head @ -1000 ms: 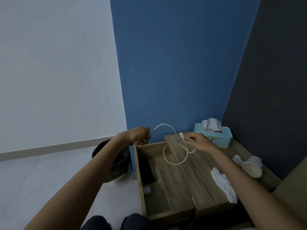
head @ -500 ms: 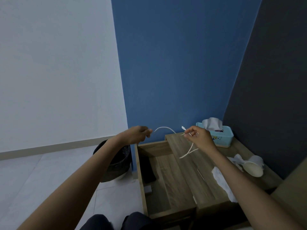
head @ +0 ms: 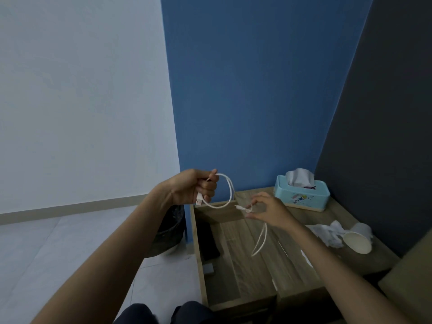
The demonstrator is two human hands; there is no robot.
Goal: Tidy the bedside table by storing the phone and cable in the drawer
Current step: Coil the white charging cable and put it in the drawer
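Note:
A white cable (head: pixel 230 186) hangs between both hands above the open wooden drawer (head: pixel 230 258). My left hand (head: pixel 194 187) is closed on one end, its USB plug sticking out below the fist. My right hand (head: pixel 266 210) pinches the cable near its small plug, and a long loop dangles down over the drawer. A black phone (head: pixel 210 239) lies flat inside the drawer along its left wall. The bedside table (head: pixel 327 256) top lies to the right of the drawer.
A teal tissue box (head: pixel 301 195) stands at the table's back. A tipped paper cup (head: pixel 357 240) and crumpled tissues (head: pixel 327 232) lie on the right. A dark bin (head: pixel 168 228) stands on the floor left of the drawer. Walls close in behind and right.
My left hand has gathered a loop of cable and the plug now hangs under the fist. My right hand dropped lower and the slack now dangles over the drawer.

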